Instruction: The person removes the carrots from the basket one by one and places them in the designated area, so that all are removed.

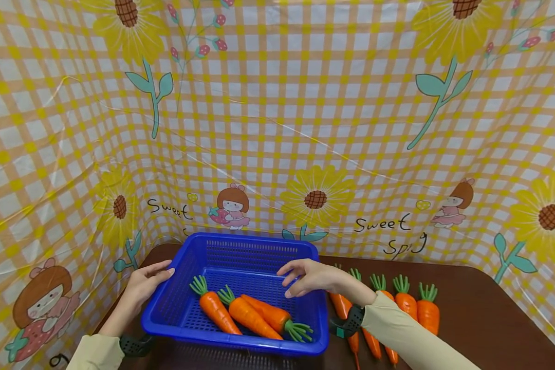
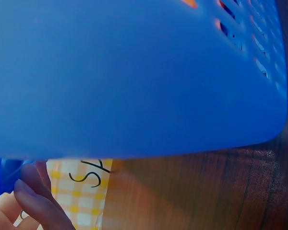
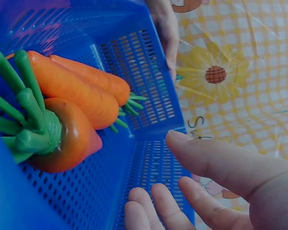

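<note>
A blue plastic basket [image 1: 236, 341] stands at the near left of the table, with perforated walls and floor. My left hand [image 1: 142, 288] holds its left rim, thumb and index tip at the edge; in the left wrist view the outer wall fills most of the picture. Inside lie three orange carrots with green stubs: a left carrot [image 1: 218, 311], a middle carrot [image 1: 254, 318] and one with its top turned to the right, the right carrot [image 1: 265, 308]. Over the basket's right side hovers my right hand [image 1: 312, 277], fingers loosely bent and holding nothing.
Several more carrots [image 1: 428, 313] lie in a row on the dark wooden table [image 1: 481, 318] right of the basket, partly hidden by my right forearm. A checked, sunflower-printed cloth [image 1: 268, 128] walls in the table at the back and both sides.
</note>
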The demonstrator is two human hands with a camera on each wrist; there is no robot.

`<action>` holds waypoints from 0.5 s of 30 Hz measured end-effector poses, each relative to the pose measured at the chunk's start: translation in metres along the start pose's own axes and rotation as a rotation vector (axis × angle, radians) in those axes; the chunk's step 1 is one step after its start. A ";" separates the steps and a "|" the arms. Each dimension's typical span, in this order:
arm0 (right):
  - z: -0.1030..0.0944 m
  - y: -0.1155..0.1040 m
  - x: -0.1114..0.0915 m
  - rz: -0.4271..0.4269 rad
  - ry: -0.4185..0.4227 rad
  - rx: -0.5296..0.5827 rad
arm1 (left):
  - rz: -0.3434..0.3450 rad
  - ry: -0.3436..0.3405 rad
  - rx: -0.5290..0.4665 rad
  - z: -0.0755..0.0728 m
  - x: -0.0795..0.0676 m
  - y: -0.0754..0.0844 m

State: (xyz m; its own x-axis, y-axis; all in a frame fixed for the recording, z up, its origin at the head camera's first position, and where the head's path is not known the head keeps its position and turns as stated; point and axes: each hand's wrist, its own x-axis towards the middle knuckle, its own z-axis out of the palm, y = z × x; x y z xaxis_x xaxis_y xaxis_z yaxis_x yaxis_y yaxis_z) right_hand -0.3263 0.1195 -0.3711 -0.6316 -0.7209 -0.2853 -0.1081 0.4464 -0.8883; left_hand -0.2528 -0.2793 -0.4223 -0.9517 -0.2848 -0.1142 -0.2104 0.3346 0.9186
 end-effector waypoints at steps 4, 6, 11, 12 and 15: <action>0.005 -0.001 0.008 0.016 -0.005 -0.006 | 0.003 0.000 0.006 0.000 0.000 -0.001; 0.007 -0.003 0.011 0.023 -0.010 -0.017 | 0.005 -0.001 0.010 0.000 0.000 -0.001; 0.012 -0.004 0.018 0.062 -0.025 -0.039 | 0.011 -0.005 0.018 -0.001 -0.001 0.000; 0.013 -0.004 0.019 0.075 -0.026 -0.043 | 0.011 -0.004 0.020 0.000 -0.001 0.000; 0.016 -0.003 0.023 0.109 -0.020 -0.047 | 0.016 -0.001 0.025 0.000 -0.001 0.000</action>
State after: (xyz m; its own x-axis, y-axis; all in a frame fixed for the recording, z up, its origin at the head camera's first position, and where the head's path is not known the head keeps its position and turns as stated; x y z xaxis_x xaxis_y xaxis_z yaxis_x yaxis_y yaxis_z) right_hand -0.3275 0.0930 -0.3805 -0.6263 -0.6768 -0.3870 -0.0754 0.5467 -0.8339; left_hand -0.2515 -0.2789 -0.4225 -0.9553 -0.2782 -0.1006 -0.2011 0.3613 0.9105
